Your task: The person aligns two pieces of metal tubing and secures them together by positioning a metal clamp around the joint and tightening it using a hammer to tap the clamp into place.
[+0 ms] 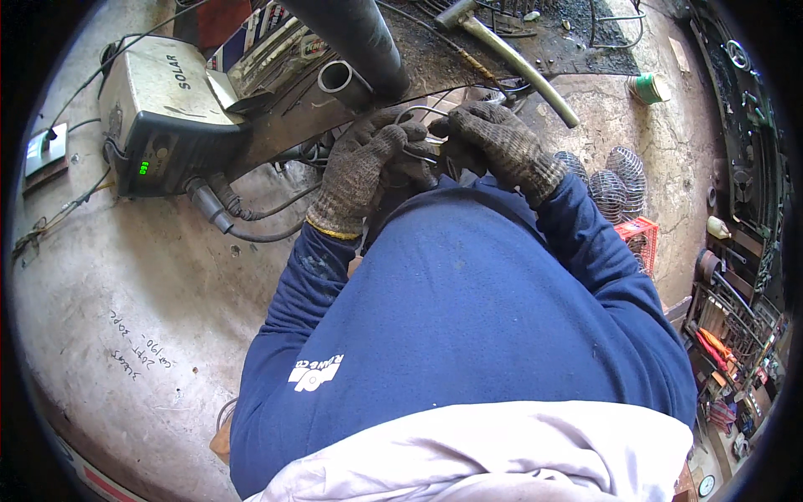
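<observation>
My left hand is gripping a bent wire between my 2 hands; whether my right hand is gripping it, I cannot tell. Bulky gloves could be letting it slip; a bump could be dislodging the overhanging hammer.

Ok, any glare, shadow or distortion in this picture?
Head view: white cloth at the bottom is the brightest patch; head view: deep shadow lies between left hand and right hand; head view: dark metalwork at right bends along the rim.
</observation>
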